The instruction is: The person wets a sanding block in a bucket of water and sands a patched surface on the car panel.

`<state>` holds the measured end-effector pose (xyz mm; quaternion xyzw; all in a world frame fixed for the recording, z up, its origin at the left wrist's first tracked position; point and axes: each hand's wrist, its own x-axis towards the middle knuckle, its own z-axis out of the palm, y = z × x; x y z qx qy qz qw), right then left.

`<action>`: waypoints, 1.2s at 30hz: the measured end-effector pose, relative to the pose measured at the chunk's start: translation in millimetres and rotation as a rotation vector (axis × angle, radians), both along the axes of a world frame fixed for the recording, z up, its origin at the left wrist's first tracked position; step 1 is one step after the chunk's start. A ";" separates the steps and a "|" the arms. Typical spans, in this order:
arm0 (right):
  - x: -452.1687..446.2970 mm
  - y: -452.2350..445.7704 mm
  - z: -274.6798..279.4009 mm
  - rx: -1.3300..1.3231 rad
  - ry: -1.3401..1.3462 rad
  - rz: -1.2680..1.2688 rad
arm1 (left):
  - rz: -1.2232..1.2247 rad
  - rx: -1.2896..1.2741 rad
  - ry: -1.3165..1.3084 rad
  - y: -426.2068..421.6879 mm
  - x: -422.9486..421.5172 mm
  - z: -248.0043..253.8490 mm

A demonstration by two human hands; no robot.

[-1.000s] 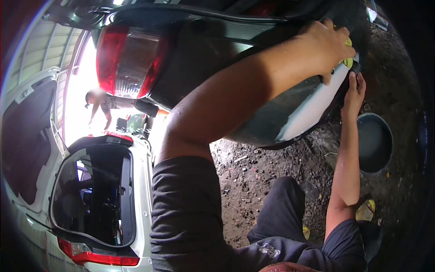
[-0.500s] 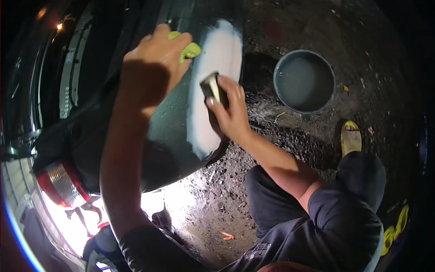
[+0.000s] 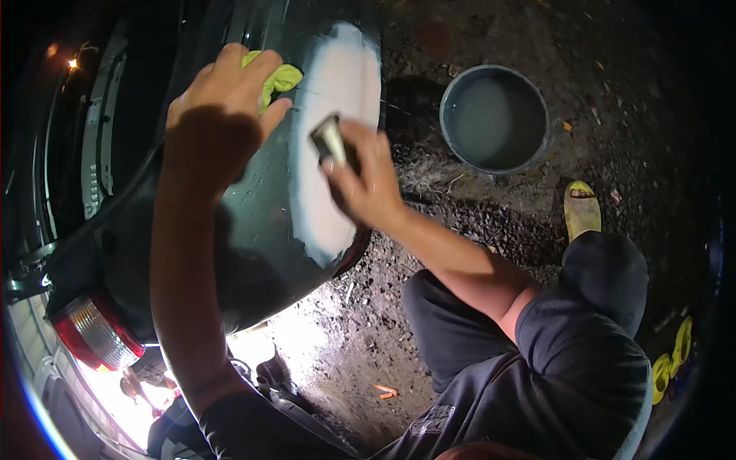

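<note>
My left hand (image 3: 222,92) is closed on a yellow-green cloth (image 3: 280,80) against the dark green car bumper (image 3: 261,207). Part of the cloth sticks out beyond my fingers. To its right, my right hand (image 3: 366,172) grips a dark block (image 3: 331,139) with a pale strip, held over the whitish patch (image 3: 337,77) on the bumper. Motion slightly blurs this hand, and the underside of the block is hidden. The patch runs along the bumper's outer edge.
A round bucket (image 3: 494,119) of cloudy water stands on the dirt ground right of the bumper. My foot in a yellow sandal (image 3: 582,211) is below it. Yellow footwear (image 3: 681,347) lies at the far right. A tail light (image 3: 96,333) is at lower left.
The view has swung round over the bumper since a second ago. Both hands have come away from the bumper's far end, and the block now shows over the whitish patch.
</note>
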<state>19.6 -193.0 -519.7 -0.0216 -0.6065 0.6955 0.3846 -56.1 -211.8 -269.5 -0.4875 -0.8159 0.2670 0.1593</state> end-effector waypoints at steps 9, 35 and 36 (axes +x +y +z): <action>-121.8 58.5 -21.6 -0.382 -0.207 0.194 | 0.336 -0.133 -0.030 26.3 18.5 12.9; -27.9 17.0 -10.7 -0.352 -0.161 0.303 | 0.213 -0.126 -0.095 6.2 13.9 27.9; -28.7 16.2 -11.9 -0.348 -0.170 0.294 | 0.211 -0.130 -0.117 5.5 12.9 28.8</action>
